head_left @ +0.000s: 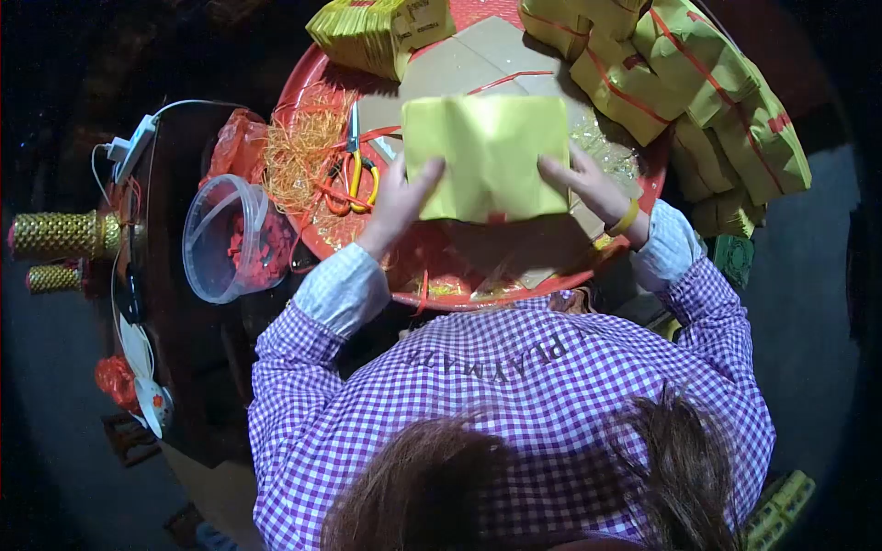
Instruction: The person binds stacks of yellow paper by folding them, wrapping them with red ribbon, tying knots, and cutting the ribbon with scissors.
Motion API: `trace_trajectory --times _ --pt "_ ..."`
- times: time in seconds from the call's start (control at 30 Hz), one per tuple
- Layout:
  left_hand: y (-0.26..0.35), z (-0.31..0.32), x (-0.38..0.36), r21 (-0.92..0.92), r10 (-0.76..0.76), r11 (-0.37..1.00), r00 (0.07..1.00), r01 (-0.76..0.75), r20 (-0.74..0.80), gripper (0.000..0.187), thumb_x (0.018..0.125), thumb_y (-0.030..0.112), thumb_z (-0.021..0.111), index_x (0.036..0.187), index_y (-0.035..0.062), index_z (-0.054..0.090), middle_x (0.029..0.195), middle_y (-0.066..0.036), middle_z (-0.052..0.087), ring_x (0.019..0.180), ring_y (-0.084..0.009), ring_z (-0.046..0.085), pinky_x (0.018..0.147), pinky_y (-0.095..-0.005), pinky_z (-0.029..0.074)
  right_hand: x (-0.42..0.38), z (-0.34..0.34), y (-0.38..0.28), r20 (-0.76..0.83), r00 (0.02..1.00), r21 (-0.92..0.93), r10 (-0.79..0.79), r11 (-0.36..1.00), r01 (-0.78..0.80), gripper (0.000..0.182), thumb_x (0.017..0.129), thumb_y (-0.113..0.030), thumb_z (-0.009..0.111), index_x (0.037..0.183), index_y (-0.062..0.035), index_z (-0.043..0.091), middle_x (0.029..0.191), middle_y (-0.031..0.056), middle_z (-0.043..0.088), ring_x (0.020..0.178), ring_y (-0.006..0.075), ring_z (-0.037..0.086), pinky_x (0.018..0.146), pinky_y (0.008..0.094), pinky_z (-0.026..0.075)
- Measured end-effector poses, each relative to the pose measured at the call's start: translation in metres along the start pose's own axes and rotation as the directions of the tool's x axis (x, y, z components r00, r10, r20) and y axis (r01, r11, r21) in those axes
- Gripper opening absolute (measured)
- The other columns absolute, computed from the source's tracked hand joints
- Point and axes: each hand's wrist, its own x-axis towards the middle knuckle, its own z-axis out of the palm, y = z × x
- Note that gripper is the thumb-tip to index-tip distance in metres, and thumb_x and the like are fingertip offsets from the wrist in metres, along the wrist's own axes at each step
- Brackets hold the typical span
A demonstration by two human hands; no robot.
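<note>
A: Big to small: what's under you?
B: Red tray [657,170]; over it, your yellow paper [487,147]. Likely light, soft, easily creased; seems layered, edge view poor.
A: Your hands?
B: Left hand [401,204] clamped on the paper's left side, right hand [595,188] on its right, thumbs on top. Best hold: both side edges, light pressure.

I am reading dark inverted capitals, "PLAYMAT", running across the checked shirt [514,395]; any following letter is remaining unclear. On the yellow bundle [367,35], I am seeing dark print too small to decipher.
</note>
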Motion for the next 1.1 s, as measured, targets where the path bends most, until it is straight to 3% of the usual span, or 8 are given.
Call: trace_trajectory --times 0.07,0.43,0.57,0.73,0.9,1.0,1.07,1.1 --pt "0.005 -0.006 0.013 -0.059 -0.352 0.933 0.935 0.354 0.037 0.062 0.084 0.031 0.061 0.126 -0.0062 0.036 0.110 -0.019 0.055 0.090 -0.0225 0.060 0.076 -0.0285 0.050 0.002 0.006 -0.014 -0.007 0.975 0.273 0.223 0.938 -0.212 0.049 0.083 -0.017 0.063 0.124 0.0015 0.043 0.110 0.0105 0.057 0.092 0.0121 0.057 0.075 0.0209 0.047" --pt "-0.001 0.013 0.019 -0.308 -0.366 0.883 0.930 0.355 0.025 0.050 0.086 0.025 0.055 0.123 -0.0064 0.041 0.105 -0.017 0.059 0.092 -0.0206 0.060 0.074 -0.0276 0.050 0.014 0.008 0.009 -0.030 0.945 0.382 0.325 0.877 -0.290 0.060 0.077 -0.020 0.070 0.124 0.0030 0.042 0.109 0.0149 0.057 0.088 0.0170 0.059 0.074 0.0246 0.048" --pt "0.007 0.026 -0.020 -0.027 0.222 0.974 0.969 -0.226 -0.109 0.067 0.078 0.014 0.060 0.132 -0.0020 0.024 0.117 -0.020 0.049 0.102 -0.0265 0.055 0.083 -0.0318 0.046 -0.010 0.007 -0.008 -0.106 0.986 0.049 -0.126 0.990 0.131 0.052 0.072 -0.009 0.068 0.119 -0.0018 0.047 0.106 0.0099 0.059 0.095 0.0173 0.057 0.083 0.0262 0.046" --pt "-0.048 0.045 -0.094 0.318 0.336 0.878 0.933 -0.359 0.127 0.066 0.072 0.003 0.063 0.127 0.0013 0.028 0.117 -0.018 0.047 0.103 -0.0293 0.054 0.086 -0.0352 0.045 -0.068 0.003 0.003 0.234 0.971 -0.050 0.048 0.998 -0.037 0.047 0.069 -0.006 0.066 0.112 -0.0050 0.047 0.126 0.0120 0.048 0.103 0.0194 0.053 0.086 0.0270 0.044" --pt "-0.032 0.034 -0.103 0.395 0.288 0.844 0.927 -0.364 0.238 0.070 0.070 0.001 0.064 0.128 0.0016 0.026 0.119 -0.018 0.046 0.103 -0.0303 0.054 0.085 -0.0357 0.045 -0.061 -0.012 -0.014 0.432 0.901 -0.032 -0.031 0.998 0.050 0.044 0.072 -0.015 0.068 0.110 -0.0078 0.046 0.130 0.0124 0.044 0.104 0.0202 0.051 0.084 0.0281 0.045" --pt "-0.008 0.018 -0.089 0.347 0.276 0.855 0.904 -0.386 0.325 0.061 0.073 0.003 0.061 0.127 0.0010 0.030 0.114 -0.019 0.051 0.098 -0.0295 0.056 0.082 -0.0346 0.046 -0.034 0.005 -0.060 0.282 0.936 -0.041 0.209 0.978 -0.206 0.051 0.075 -0.027 0.068 0.116 -0.0076 0.046 0.130 0.0140 0.044 0.105 0.0213 0.051 0.085 0.0307 0.045" --pt "0.021 0.001 -0.079 0.507 -0.132 0.848 0.866 -0.153 0.483 0.047 0.081 0.007 0.054 0.123 -0.0005 0.037 0.106 -0.020 0.057 0.090 -0.0288 0.059 0.078 -0.0338 0.047 -0.022 0.023 -0.080 0.360 0.933 -0.645 0.000 0.723 0.249 0.062 0.076 -0.034 0.068 0.125 -0.0048 0.042 0.132 0.0145 0.042 0.108 0.0243 0.050 0.089 0.0333 0.043" --pt "0.028 0.000 -0.075 0.508 -0.132 0.848 0.867 -0.152 0.480 0.047 0.081 0.007 0.054 0.123 -0.0005 0.037 0.106 -0.020 0.057 0.090 -0.0288 0.059 0.078 -0.0338 0.047 -0.020 0.025 -0.081 0.363 0.932 -0.644 -0.001 0.722 0.252 0.062 0.076 -0.034 0.068 0.125 -0.0048 0.042 0.132 0.0145 0.042 0.108 0.0243 0.050 0.089 0.0333 0.043"
